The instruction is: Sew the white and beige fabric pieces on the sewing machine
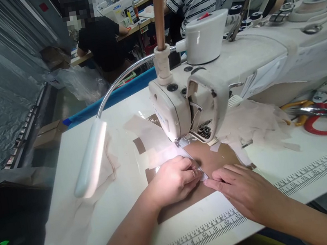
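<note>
A white sewing machine (pixel 173 108) stands over a brown piece of material (pixel 215 157) on the white table (pixel 121 228). From beneath the needle area a narrow pale strip (pixel 203 174) runs across the brown piece toward me. My left hand (pixel 175 180) is closed, its fingers pinched together at the strip's left side. Close by on the right, my right hand (pixel 242 186) has its thumb and forefinger pressed together at the strip's near end. Both hands rest low over the brown material, and their fingertips hide part of the strip.
A lit lamp (pixel 91 158) on a bendable neck hangs at the left. Sheer fabric (pixel 253 124) lies right of the needle, with red-handled scissors (pixel 325 123) beyond. A printed ruler (pixel 200 238) follows the near edge. Two people (pixel 101 41) sit farther back.
</note>
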